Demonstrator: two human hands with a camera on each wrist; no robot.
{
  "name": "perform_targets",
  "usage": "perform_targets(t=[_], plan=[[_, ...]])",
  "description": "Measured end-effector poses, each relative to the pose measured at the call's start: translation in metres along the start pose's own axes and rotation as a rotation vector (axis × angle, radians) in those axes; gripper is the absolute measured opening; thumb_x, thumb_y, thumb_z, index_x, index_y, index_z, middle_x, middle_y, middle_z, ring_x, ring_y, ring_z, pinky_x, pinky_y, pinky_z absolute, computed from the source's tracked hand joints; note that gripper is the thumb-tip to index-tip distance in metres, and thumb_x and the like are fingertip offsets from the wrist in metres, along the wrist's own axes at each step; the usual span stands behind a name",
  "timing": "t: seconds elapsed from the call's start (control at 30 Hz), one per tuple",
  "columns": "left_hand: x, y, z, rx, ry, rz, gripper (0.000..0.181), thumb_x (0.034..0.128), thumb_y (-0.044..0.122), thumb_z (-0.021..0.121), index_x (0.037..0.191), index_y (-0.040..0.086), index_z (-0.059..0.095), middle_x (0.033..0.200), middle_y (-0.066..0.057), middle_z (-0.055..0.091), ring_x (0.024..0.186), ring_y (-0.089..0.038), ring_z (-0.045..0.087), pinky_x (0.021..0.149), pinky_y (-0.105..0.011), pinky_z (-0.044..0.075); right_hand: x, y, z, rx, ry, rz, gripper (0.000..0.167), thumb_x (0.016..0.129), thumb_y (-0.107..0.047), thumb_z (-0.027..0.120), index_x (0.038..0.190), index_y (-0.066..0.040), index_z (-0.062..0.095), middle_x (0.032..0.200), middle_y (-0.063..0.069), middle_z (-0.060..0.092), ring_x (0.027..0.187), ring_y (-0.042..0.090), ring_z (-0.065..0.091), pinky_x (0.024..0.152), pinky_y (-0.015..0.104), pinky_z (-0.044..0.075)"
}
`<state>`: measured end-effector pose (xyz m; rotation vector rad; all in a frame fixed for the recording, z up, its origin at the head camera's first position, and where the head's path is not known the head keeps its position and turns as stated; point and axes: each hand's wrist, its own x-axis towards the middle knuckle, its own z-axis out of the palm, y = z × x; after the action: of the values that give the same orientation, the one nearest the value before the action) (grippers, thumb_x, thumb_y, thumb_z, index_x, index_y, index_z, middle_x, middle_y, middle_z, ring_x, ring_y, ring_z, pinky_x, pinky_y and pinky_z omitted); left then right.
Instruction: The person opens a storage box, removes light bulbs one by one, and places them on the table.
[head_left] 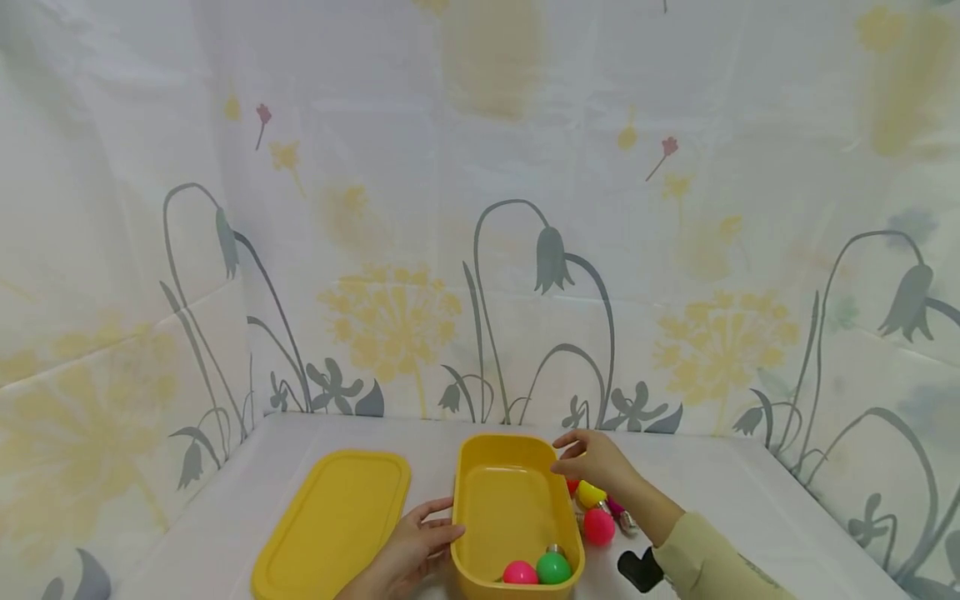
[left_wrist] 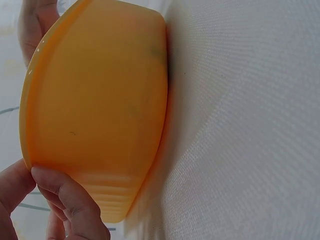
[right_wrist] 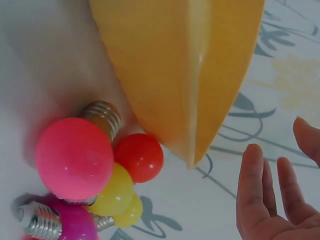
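My left hand [head_left: 416, 546] pinches the left rim of a yellow plastic box [head_left: 510, 508], with the thumb over the edge and fingers against the outside wall. Inside, at the near end, lie a pink light bulb [head_left: 521, 572] and a green light bulb [head_left: 553, 568]. Over the box's far right rim hovers my right hand [head_left: 596, 460]; in the right wrist view its fingers [right_wrist: 251, 180] are loosely extended, apart from the box, holding nothing. Beside the box's right wall are a pink bulb [right_wrist: 75, 157], a red one [right_wrist: 142, 157], yellow ones [right_wrist: 114, 192] and a purple one [right_wrist: 77, 225].
A flat yellow lid [head_left: 337, 517] lies on the white tabletop [head_left: 720, 492], left of the box. Near the right sleeve [head_left: 712, 558] is a black object [head_left: 640, 571] of unclear kind. Flower-printed sheets [head_left: 510, 167] hang behind and at both sides.
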<state>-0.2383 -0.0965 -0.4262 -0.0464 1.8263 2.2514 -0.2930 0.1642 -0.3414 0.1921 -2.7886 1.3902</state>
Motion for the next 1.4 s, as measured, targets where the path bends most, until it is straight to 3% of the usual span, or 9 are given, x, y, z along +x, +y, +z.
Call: perform_targets(t=[0.2,0.63,0.9,1.0,1.13,1.4], plan=[[0.001,0.001,-0.001,0.016,0.002,-0.008,0.055,0.0846,0.007,0.068,0.132,-0.006,0.042,0.096,-0.007,0.061,0.074,-0.013,0.061,0.065,-0.026,0.051,0.01,-0.01,0.009,0.013,-0.109,-0.071,0.032,0.075,-0.009,0.076,0.104,-0.002,0.063,0.089,0.006,0.059,0.075,0.019,0.06,0.073,0.034,0.053],[0.001,0.002,0.001,0.035,0.015,-0.016,0.056,0.0844,0.007,0.068,0.132,-0.006,0.041,0.098,-0.008,0.06,0.075,-0.013,0.061,0.066,-0.027,0.052,0.039,-0.023,0.032,0.008,-0.45,-0.316,0.026,0.082,-0.009,0.071,0.105,0.0,0.063,0.099,0.01,0.063,0.088,0.019,0.06,0.081,0.033,0.05],[0.001,0.002,0.0,0.041,0.001,-0.003,0.056,0.085,0.007,0.068,0.132,-0.007,0.04,0.099,-0.009,0.061,0.077,-0.014,0.062,0.067,-0.027,0.052,0.046,-0.027,0.053,-0.07,-0.771,-0.395,0.017,0.079,0.001,0.071,0.096,0.001,0.066,0.098,0.013,0.065,0.086,0.015,0.06,0.075,0.025,0.051],[0.001,0.002,-0.001,0.033,-0.004,0.0,0.056,0.0852,0.007,0.067,0.132,-0.007,0.04,0.098,-0.009,0.061,0.077,-0.014,0.062,0.067,-0.027,0.052,0.045,-0.029,0.058,-0.122,-0.883,-0.422,0.015,0.079,0.002,0.071,0.093,0.0,0.067,0.093,0.008,0.066,0.083,0.011,0.06,0.075,0.023,0.049],[0.001,0.003,0.0,0.033,-0.007,0.006,0.056,0.085,0.007,0.067,0.131,-0.007,0.04,0.096,-0.008,0.06,0.076,-0.014,0.062,0.067,-0.027,0.052,0.043,-0.031,0.062,-0.198,-1.038,-0.398,0.015,0.078,0.004,0.07,0.092,-0.002,0.068,0.089,0.0,0.067,0.083,0.008,0.06,0.078,0.021,0.048],[-0.003,0.003,0.0,0.024,-0.015,0.027,0.054,0.0842,0.005,0.067,0.13,-0.008,0.042,0.095,-0.007,0.06,0.075,-0.012,0.061,0.066,-0.026,0.051,0.039,-0.034,0.064,-0.351,-1.294,-0.218,0.02,0.08,0.007,0.067,0.099,0.0,0.066,0.088,-0.004,0.066,0.084,0.005,0.059,0.083,0.019,0.045]])
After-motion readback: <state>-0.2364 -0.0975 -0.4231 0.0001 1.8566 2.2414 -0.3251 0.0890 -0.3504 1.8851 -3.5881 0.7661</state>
